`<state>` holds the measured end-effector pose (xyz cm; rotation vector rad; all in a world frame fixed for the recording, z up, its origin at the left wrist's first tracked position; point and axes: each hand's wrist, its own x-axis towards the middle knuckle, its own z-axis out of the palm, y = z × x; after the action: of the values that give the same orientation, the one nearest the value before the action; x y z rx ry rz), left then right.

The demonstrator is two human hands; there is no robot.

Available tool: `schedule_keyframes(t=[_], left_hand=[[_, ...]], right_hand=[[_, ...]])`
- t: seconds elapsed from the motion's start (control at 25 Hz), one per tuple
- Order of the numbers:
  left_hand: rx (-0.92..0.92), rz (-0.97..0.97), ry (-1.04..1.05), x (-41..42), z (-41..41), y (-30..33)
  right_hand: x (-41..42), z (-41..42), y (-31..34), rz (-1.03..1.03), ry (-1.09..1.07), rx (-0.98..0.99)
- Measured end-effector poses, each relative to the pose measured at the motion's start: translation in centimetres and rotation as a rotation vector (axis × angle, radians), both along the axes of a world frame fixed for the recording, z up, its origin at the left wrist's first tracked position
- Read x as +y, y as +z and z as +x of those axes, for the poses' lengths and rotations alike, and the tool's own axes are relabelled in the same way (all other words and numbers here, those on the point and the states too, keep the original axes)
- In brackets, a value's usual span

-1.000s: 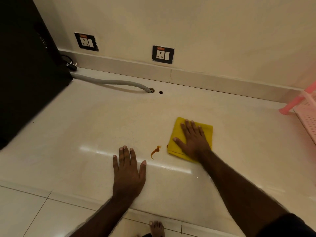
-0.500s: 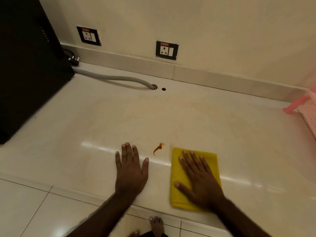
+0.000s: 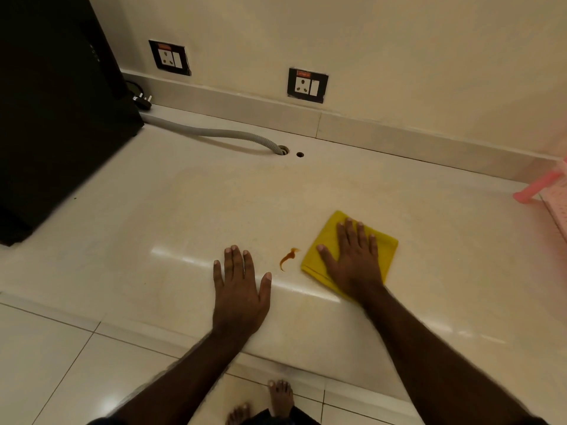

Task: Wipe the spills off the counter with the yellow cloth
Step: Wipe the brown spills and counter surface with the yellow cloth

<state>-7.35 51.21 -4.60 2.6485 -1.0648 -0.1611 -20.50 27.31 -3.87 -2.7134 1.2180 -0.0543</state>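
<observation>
I see the right hand (image 3: 352,259) with fingers spread flat on the cloth (image 3: 383,243); the spill (image 3: 287,257) lies just left of them, and the left hand (image 3: 239,289) rests flat on the desk (image 3: 153,216), fingers together.

Bare table (image 3: 399,185) lies open mid-scene; black appliance (image 3: 55,118) blocks far left, grey hose (image 3: 214,134) far, pink rack (image 3: 549,194) right.

The right hand (image 3: 352,259) lies flat, fingers spread, on the folded yellow cloth (image 3: 383,245), pressing it to the cream counter (image 3: 184,216). Just left of its thumb, beside the cloth's edge, sits a small orange-brown spill (image 3: 287,257), uncovered. Farther left the left hand (image 3: 241,289) rests palm-down on the bare counter near the front edge, the spill between the two hands.
</observation>
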Motion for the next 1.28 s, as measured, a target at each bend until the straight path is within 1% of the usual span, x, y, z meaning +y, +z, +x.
schedule_keyframes(t=[0.12,0.24,0.32,0.44,0.52,0.64,0.72,0.76,0.8,0.88,0.96,1.0,1.04,1.12,1.2,1.28], left_hand=[[0.008,0.028,0.000,0.0,0.0,0.1],[0.003,0.033,-0.004,0.2,0.0,0.1],[-0.007,0.016,-0.002,0.2,0.0,0.1],[-0.015,-0.002,0.004,0.1,0.0,0.0],[-0.012,-0.009,0.005,0.2,0.1,-0.3],[0.020,-0.021,-0.001,0.2,0.3,-0.4],[0.056,-0.043,-0.008,0.2,0.5,-0.2],[0.079,-0.076,-0.020,0.1,0.6,0.0],[0.091,-0.128,-0.042,-0.1,0.6,0.3],[0.059,-0.271,-0.154,-0.3,-0.3,0.8],[0.016,-0.384,-0.380,-1.6,-2.7,1.2],[0.016,-0.376,-0.498,-2.8,-4.2,1.3],[0.021,-0.325,-0.596,-4.3,-5.8,1.3],[0.017,-0.185,-0.718,-7.3,-8.4,1.1],[-0.005,-0.045,-0.774,-9.4,-9.5,1.0],[-0.046,0.007,-0.783,-10.3,-9.3,0.5]], right_hand=[[0.9,1.3,-0.2,-0.006,0.182,0.041],[1.7,-1.4,-0.1,0.013,0.311,0.032],[2.5,-4.3,-0.2,-0.001,0.282,0.000],[4.7,-7.5,-0.5,-0.042,0.121,-0.008],[7.1,-7.6,-0.8,-0.044,0.035,-0.013],[9.5,-6.2,-0.7,-0.007,0.006,-0.025],[9.7,-5.6,0.0,0.044,0.020,-0.033],[9.4,-5.6,0.5,0.109,0.014,-0.089],[9.1,-5.9,1.0,0.199,0.000,-0.196],[8.8,-6.8,1.7,0.348,-0.061,-0.450],[8.8,-7.9,2.4,0.355,-0.148,-0.614],[8.7,-8.3,2.6,0.327,-0.182,-0.650],[8.6,-8.6,2.8,0.295,-0.208,-0.667],[7.8,-9.2,2.8,0.240,-0.242,-0.679],[7.1,-10.3,2.6,0.183,-0.282,-0.690],[6.6,-11.8,1.8,0.070,-0.302,-0.676]])
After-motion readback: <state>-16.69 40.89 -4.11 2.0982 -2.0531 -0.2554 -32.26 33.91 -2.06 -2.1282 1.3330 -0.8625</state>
